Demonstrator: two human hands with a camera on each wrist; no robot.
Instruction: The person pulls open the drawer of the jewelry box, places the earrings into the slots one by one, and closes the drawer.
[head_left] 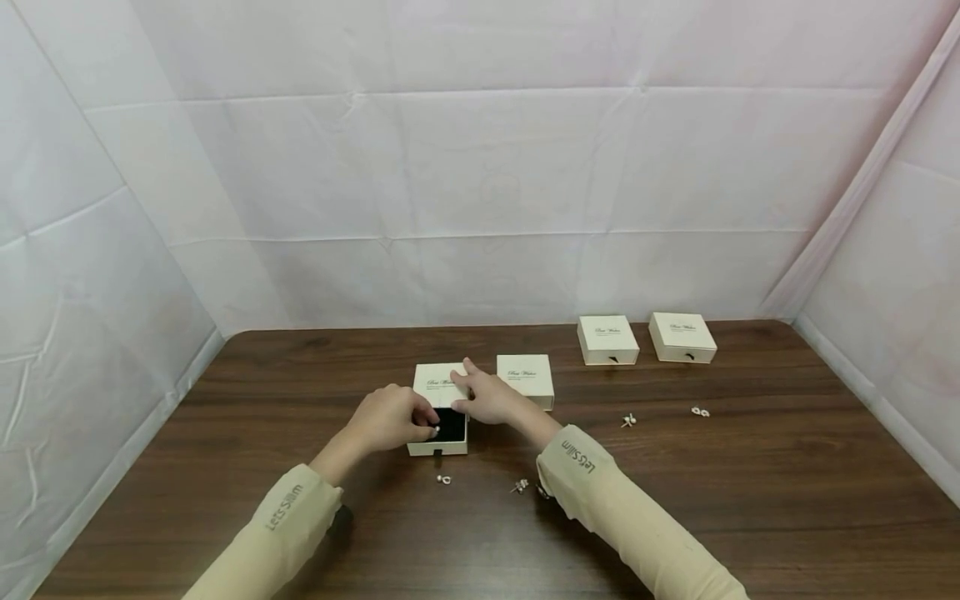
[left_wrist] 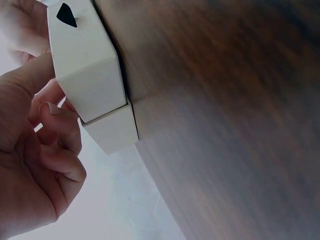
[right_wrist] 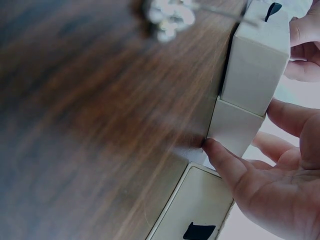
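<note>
A small cream box (head_left: 438, 382) stands mid-table. Its drawer (head_left: 451, 427) is pulled toward me and shows a black lining. My left hand (head_left: 429, 425) sits at the drawer's left edge with curled fingers (left_wrist: 57, 125) and pinches a tiny pale earring (head_left: 437, 430) over the lining. My right hand (head_left: 468, 392) holds the box's sleeve (right_wrist: 235, 127). Its index finger lies across the lid and its thumb (right_wrist: 220, 155) presses the sleeve's lower corner. The left wrist view shows the drawer front (left_wrist: 87, 60) with a black pull tab, and the earring is hidden there.
A second cream box (head_left: 526, 379) lies just right of my right hand. Two more boxes (head_left: 607, 339) (head_left: 682, 337) stand at the back right. Small earrings lie loose on the wood (head_left: 444, 479) (head_left: 520, 485) (head_left: 628, 420) (head_left: 700, 412). White sheeting walls the table on three sides.
</note>
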